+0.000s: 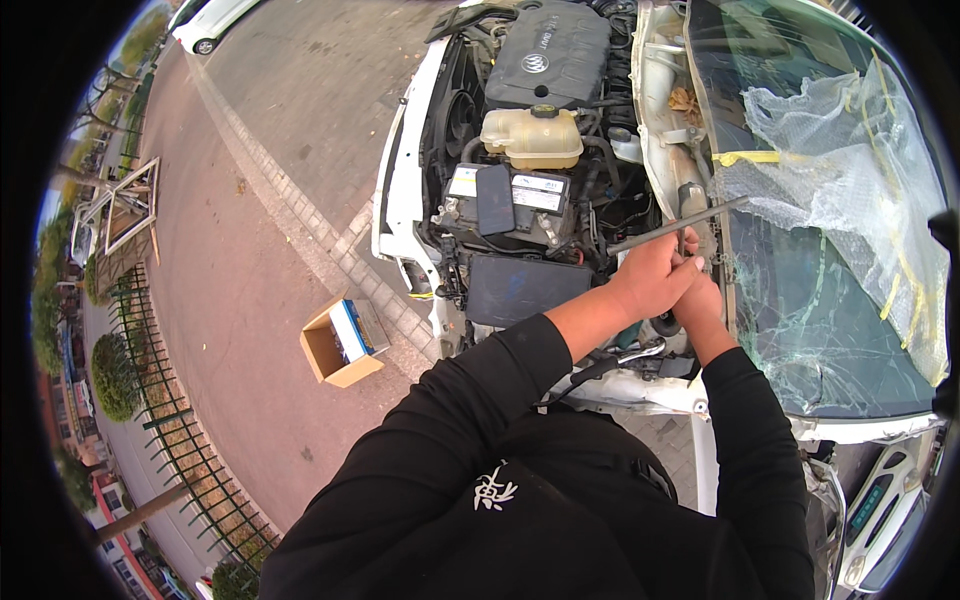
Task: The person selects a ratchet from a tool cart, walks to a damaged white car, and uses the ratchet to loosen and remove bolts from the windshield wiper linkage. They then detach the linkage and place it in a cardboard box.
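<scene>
My left hand [645,282] is closed at a long, thin dark bar that looks like a wiper blade [722,208]. The blade slants across above my knuckles, from the engine bay toward the windshield. Pressed close beside it is my right hand [700,298], its fingers closed; what lies between them is mostly hidden. Both hands are over the cowl, at the base of the cracked windshield [790,290]. Below them, near the fender, lies a chrome-headed tool with a dark handle, like a ratchet wrench [640,352].
A phone [494,200] rests on the car battery [540,192], next to a black box cover [525,290]. Beyond are a coolant tank [532,137] and engine cover [550,55]. Bubble wrap [830,150] covers part of the windshield. An open cardboard box [350,373] sits on the pavement.
</scene>
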The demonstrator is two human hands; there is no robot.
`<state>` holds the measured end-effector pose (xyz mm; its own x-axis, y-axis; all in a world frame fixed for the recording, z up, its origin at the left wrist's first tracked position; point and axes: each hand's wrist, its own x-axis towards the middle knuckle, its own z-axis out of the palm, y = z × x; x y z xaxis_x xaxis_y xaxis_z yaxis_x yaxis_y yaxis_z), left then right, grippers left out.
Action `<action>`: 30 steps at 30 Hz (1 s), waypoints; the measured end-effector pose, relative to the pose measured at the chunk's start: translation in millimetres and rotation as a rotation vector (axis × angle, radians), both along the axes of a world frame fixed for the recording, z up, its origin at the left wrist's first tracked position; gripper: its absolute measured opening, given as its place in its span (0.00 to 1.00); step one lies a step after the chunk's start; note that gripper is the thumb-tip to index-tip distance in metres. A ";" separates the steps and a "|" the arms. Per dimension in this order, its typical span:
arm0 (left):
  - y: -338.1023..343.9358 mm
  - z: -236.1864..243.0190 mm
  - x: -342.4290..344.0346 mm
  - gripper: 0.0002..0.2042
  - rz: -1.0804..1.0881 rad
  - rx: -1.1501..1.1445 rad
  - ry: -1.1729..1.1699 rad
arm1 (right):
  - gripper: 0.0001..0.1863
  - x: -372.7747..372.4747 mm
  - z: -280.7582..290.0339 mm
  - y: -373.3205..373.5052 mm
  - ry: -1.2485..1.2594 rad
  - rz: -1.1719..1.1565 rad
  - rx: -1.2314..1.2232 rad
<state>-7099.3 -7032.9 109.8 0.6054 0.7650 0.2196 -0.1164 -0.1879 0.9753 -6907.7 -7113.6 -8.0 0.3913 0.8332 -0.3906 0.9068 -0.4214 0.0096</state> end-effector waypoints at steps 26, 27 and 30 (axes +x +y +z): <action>4.8 -1.7 2.4 0.13 0.040 0.016 0.003 | 0.19 -21.0 29.8 -5.9 0.025 -0.086 0.173; 4.4 -2.3 2.4 0.12 0.050 0.037 -0.024 | 0.19 -21.4 29.7 -6.1 0.027 -0.087 0.194; 4.4 -4.5 3.9 0.09 0.068 0.043 -0.080 | 0.19 -18.8 25.3 -5.6 0.005 -0.039 0.132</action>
